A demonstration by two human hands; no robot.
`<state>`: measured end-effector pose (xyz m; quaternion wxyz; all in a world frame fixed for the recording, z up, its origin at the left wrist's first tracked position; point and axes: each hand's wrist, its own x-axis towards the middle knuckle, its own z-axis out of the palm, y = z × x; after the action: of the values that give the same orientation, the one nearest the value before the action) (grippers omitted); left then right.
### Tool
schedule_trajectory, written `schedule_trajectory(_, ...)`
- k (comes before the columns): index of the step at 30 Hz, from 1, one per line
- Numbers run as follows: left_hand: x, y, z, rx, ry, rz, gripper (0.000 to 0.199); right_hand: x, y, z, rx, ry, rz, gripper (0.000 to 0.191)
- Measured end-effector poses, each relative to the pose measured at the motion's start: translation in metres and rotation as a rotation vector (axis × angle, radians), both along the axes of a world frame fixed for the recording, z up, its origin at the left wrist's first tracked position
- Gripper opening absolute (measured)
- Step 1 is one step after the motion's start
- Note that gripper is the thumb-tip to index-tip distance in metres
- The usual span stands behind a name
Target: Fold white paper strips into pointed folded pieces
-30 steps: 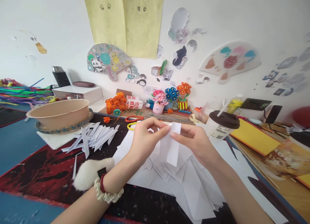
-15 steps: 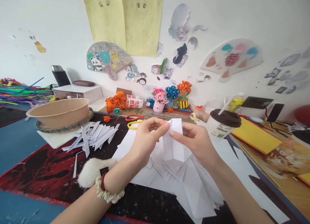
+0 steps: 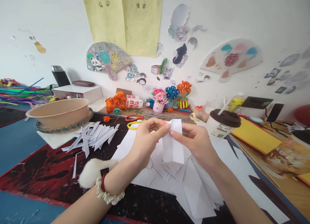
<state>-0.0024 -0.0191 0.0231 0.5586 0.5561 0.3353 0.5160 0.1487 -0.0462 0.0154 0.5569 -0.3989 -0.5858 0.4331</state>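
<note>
Between my two hands is a piece of white paper (image 3: 177,149) with a lengthwise crease, held upright above the pile. My left hand (image 3: 151,136) pinches its upper left edge between thumb and fingers. On the right side, my right hand (image 3: 193,136) grips the same piece, its thumb pressed on the front and its fingers behind. Below them spreads a heap of folded white papers (image 3: 198,191). Yellow-handled scissors (image 3: 132,125) lie just beyond my left hand, their blades hidden.
Cut paper strips (image 3: 97,136) lie at left, near a beige basin (image 3: 59,112). A white fluffy object (image 3: 89,174) sits by my left wrist. A lidded cup with a straw (image 3: 221,123) stands close to my right hand. Orange craft flowers (image 3: 117,101) are at the back.
Hardly anything differs. My left thumb and fingertips have shifted very slightly at the top edge of the paper, and both hands keep their grip.
</note>
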Motion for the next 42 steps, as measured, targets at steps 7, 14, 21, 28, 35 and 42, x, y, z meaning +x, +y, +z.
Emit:
schedule_trajectory(7,0.003,-0.002,-0.001,-0.011,-0.023,0.032,0.015,-0.002,0.000,0.000,0.009,-0.023,-0.049,0.023)
schedule_trajectory(14,0.003,-0.004,0.000,-0.011,-0.003,0.032,0.015,-0.002,0.001,-0.003,0.037,-0.030,-0.089,0.017)
schedule_trajectory(21,-0.004,0.002,0.005,0.105,0.178,-0.011,0.015,0.004,0.003,-0.002,-0.010,-0.061,-0.090,0.017)
schedule_trajectory(28,-0.005,0.004,0.004,0.165,0.171,0.013,0.012,0.005,0.003,0.000,-0.023,-0.052,-0.011,0.013)
schedule_trajectory(35,-0.008,0.007,0.005,0.221,0.197,-0.052,0.016,0.007,0.001,0.000,-0.029,-0.071,0.005,0.015)
schedule_trajectory(42,-0.007,0.008,0.004,0.281,0.225,-0.029,0.018,0.007,0.002,0.000,-0.054,-0.035,0.040,0.012)
